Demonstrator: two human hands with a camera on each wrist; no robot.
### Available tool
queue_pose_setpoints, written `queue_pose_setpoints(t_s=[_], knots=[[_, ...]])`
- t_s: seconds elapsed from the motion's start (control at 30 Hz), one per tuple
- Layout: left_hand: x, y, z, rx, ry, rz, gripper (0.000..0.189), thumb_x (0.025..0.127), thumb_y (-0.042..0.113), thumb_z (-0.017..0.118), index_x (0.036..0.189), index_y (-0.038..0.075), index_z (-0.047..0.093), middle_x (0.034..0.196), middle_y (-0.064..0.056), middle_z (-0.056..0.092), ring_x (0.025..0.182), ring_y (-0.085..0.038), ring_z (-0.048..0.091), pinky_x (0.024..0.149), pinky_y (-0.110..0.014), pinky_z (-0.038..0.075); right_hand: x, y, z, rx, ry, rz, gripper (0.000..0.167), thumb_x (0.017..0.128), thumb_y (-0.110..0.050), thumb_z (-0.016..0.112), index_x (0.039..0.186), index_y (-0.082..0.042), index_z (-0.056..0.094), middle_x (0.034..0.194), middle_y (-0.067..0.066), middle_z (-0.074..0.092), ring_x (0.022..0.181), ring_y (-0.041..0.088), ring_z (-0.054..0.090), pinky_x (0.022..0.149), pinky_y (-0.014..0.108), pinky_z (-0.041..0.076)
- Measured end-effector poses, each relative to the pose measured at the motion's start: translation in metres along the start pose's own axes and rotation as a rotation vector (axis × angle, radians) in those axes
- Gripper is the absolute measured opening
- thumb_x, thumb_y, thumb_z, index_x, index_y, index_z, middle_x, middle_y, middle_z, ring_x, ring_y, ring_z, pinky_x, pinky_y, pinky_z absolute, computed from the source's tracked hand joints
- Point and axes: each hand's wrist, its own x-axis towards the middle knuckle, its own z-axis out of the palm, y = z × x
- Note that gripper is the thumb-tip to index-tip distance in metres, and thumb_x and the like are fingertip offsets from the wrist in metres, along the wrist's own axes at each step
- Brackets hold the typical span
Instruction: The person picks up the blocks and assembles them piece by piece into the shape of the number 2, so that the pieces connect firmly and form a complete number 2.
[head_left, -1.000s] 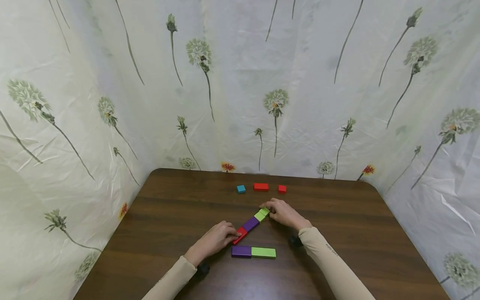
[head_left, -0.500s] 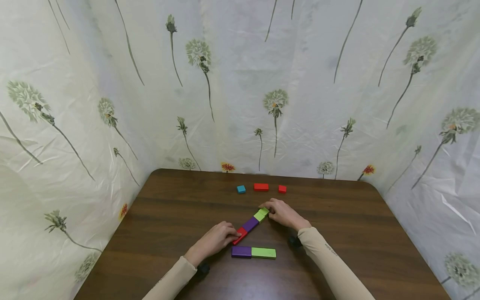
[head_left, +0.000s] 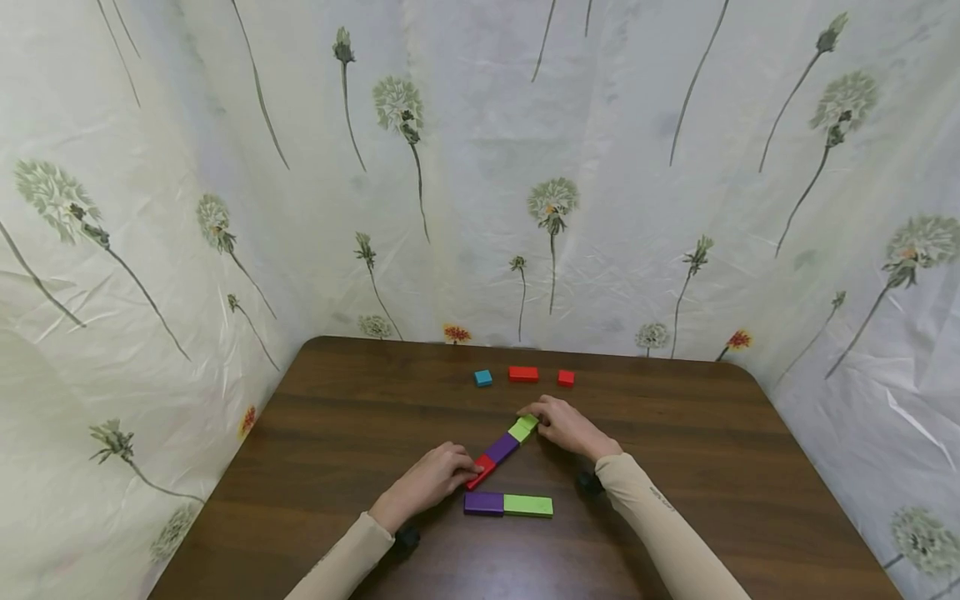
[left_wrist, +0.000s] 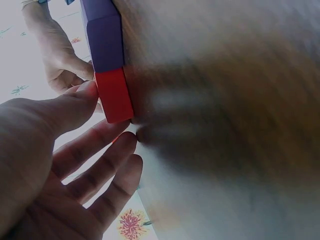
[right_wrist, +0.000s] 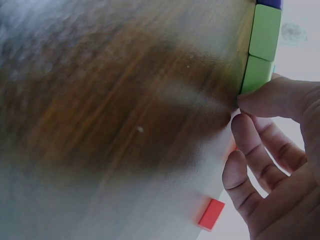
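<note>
A slanting row of blocks lies on the brown table: a red block (head_left: 481, 472) at the near end, a purple block (head_left: 502, 449) in the middle, and two light green blocks (head_left: 522, 428) at the far end. With thumb and fingers my left hand (head_left: 429, 481) pinches the red block, its other fingers spread below in the left wrist view. My right hand (head_left: 568, 427) holds the endmost green block (right_wrist: 256, 75) between thumb and index finger, which is partly hidden. In front of the row lie a purple block (head_left: 483, 504) and a longer green block (head_left: 528, 506), end to end.
Toward the back of the table (head_left: 360, 433) lie a small blue block (head_left: 483, 378), a longer red block (head_left: 523, 374) and a small red block (head_left: 566, 378). A flower-printed curtain (head_left: 465, 167) hangs around the table's back and sides.
The small gap between the two green blocks at the row's far end has closed. Both hands stay almost where they were.
</note>
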Motion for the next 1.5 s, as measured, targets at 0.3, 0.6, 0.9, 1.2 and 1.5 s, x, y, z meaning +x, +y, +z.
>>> queue_pose_setpoints(t_s=[0.3,0.6,0.9,1.2,1.5], knots=[[0.0000,-0.0002,-0.0003,-0.008,-0.006,-0.014,0.016,0.093,0.022,0.065,0.102,0.019,0.077,0.096,0.008,0.069,0.092,-0.008,0.058,0.080,-0.021,0.050,0.0014,-0.0017,0.0002,-0.008,0.006,0.004,0.046,0.085,0.005,0.054,0.118,-0.022,0.070,0.111,0.001,0.063,0.086,0.012,0.052,0.070,0.028,0.041],[0.0004,0.0001,-0.0020,-0.009,-0.007,-0.016,0.015,0.093,0.022,0.065,0.102,0.019,0.077,0.096,0.008,0.069,0.091,-0.008,0.058,0.080,-0.021,0.050,0.0044,-0.0004,0.0002,-0.017,0.002,0.002,0.047,0.085,0.005,0.055,0.120,-0.024,0.069,0.106,-0.002,0.061,0.083,0.011,0.049,0.068,0.027,0.041],[-0.0001,0.0002,-0.0012,-0.015,-0.017,-0.023,0.016,0.093,0.022,0.065,0.102,0.019,0.077,0.096,0.008,0.069,0.091,-0.008,0.058,0.079,-0.021,0.050,0.0039,-0.0004,0.0017,-0.006,-0.009,0.014,0.047,0.086,0.005,0.054,0.120,-0.024,0.069,0.110,-0.001,0.061,0.085,0.011,0.051,0.069,0.028,0.042],[0.0003,-0.0002,-0.0014,-0.017,-0.013,-0.025,0.015,0.093,0.022,0.065,0.102,0.020,0.077,0.096,0.009,0.069,0.092,-0.008,0.058,0.080,-0.022,0.050,0.0049,-0.0006,0.0009,-0.006,-0.013,0.019,0.047,0.086,0.004,0.054,0.120,-0.025,0.069,0.111,0.000,0.061,0.087,0.011,0.051,0.070,0.028,0.042],[-0.0012,0.0008,-0.0025,-0.023,-0.024,-0.035,0.016,0.093,0.023,0.064,0.102,0.020,0.077,0.096,0.009,0.069,0.091,-0.007,0.058,0.079,-0.022,0.050,0.0052,-0.0007,0.0011,-0.026,-0.009,0.003,0.050,0.086,0.006,0.052,0.121,-0.025,0.069,0.114,0.001,0.062,0.094,0.012,0.055,0.072,0.028,0.043]])
